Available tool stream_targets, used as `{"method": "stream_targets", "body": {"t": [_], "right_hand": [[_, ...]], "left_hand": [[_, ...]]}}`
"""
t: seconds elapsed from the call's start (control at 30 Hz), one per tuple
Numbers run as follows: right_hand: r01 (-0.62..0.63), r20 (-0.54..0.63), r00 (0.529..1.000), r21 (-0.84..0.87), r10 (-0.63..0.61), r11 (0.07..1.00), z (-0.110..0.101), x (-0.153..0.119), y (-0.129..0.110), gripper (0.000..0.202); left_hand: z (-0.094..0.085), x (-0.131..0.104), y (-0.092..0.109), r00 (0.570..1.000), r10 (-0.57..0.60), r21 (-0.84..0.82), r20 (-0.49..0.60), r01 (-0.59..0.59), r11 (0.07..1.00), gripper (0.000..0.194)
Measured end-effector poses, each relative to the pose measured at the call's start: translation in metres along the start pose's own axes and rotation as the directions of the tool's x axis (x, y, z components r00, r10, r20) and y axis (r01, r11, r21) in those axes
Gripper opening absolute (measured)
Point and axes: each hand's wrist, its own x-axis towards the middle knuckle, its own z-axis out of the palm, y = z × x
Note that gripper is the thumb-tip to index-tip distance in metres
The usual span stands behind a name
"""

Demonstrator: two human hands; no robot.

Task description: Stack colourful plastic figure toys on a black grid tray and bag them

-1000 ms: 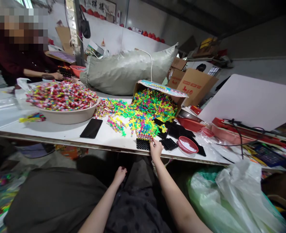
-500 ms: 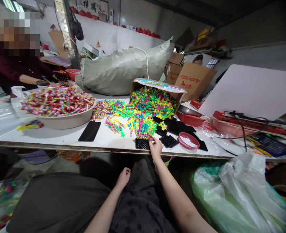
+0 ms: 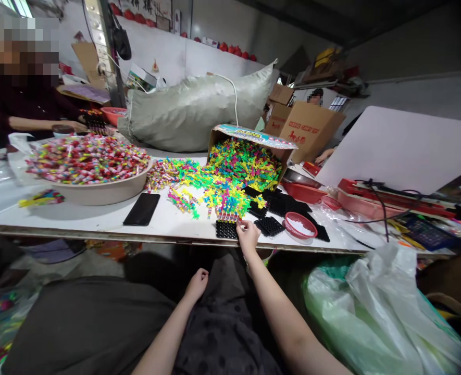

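My right hand (image 3: 248,237) is at the table's front edge, thumb and finger pinched at the upper right corner of a black tray of small round holes (image 3: 226,229). A row of small coloured tubes (image 3: 227,217) stands upright along the tray's far side. A speck of red shows at my fingertips; what they pinch is too small to make out. Behind the tray spreads a heap of yellow, green, pink and blue plastic pieces (image 3: 224,198), spilling from an open cardboard box (image 3: 256,134). My left hand (image 3: 198,284) is loosely curled over my lap, with nothing visible in it.
A wide basin (image 3: 97,194) heaped with wrapped tubes and a black phone (image 3: 141,209) are to the left. More black trays (image 3: 270,226) and a red basket (image 3: 300,225) lie right. A large grey sack (image 3: 195,112) lies behind. A co-worker (image 3: 23,109) sits far left.
The whole view has shifted slightly. My right hand stays at the tray's corner and my left hand over my lap. The co-worker's hand at left has moved a little.
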Motion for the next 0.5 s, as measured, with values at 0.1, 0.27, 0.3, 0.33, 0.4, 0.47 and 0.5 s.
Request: {"method": "stream_targets", "body": {"t": [0.1, 0.27, 0.3, 0.33, 0.4, 0.47, 0.5], "right_hand": [[-0.006, 0.023, 1.0, -0.026, 0.007, 1.0, 0.0, 0.0011, -0.0004, 0.021], [0.005, 0.056, 0.998, -0.033, -0.003, 0.999, -0.0013, 0.0051, -0.0019, 0.018], [0.015, 0.06, 0.998, -0.032, -0.013, 0.999, -0.0016, 0.0056, -0.0021, 0.018], [0.027, 0.066, 0.997, -0.032, -0.025, 0.999, -0.0019, 0.006, -0.0022, 0.017], [0.043, 0.079, 0.996, -0.03, -0.041, 0.999, -0.0023, 0.0059, -0.0021, 0.017], [0.042, 0.093, 0.995, -0.021, -0.04, 0.999, -0.0024, 0.0058, -0.0019, 0.018], [0.037, 0.097, 0.995, -0.013, -0.036, 0.999, -0.0023, 0.0061, -0.0017, 0.019]], "left_hand": [[0.0004, 0.0006, -0.0009, 1.0, -0.006, 0.0, 0.003, 0.006, 1.0, 0.016], [0.0013, 0.002, -0.0038, 1.0, -0.002, -0.011, 0.026, 0.002, 1.0, 0.014], [0.0016, 0.0024, -0.0044, 1.0, 0.001, -0.014, 0.029, 0.0, 1.0, 0.013], [0.0019, 0.0029, -0.005, 0.999, 0.001, -0.017, 0.032, 0.0, 1.0, 0.013], [0.0028, 0.0039, -0.0058, 0.999, -0.004, -0.021, 0.031, 0.005, 1.0, 0.012], [0.0035, 0.0044, -0.0062, 1.0, -0.009, -0.026, 0.027, 0.01, 1.0, 0.012], [0.0036, 0.0042, -0.006, 1.0, -0.011, -0.029, 0.024, 0.012, 1.0, 0.011]]}}
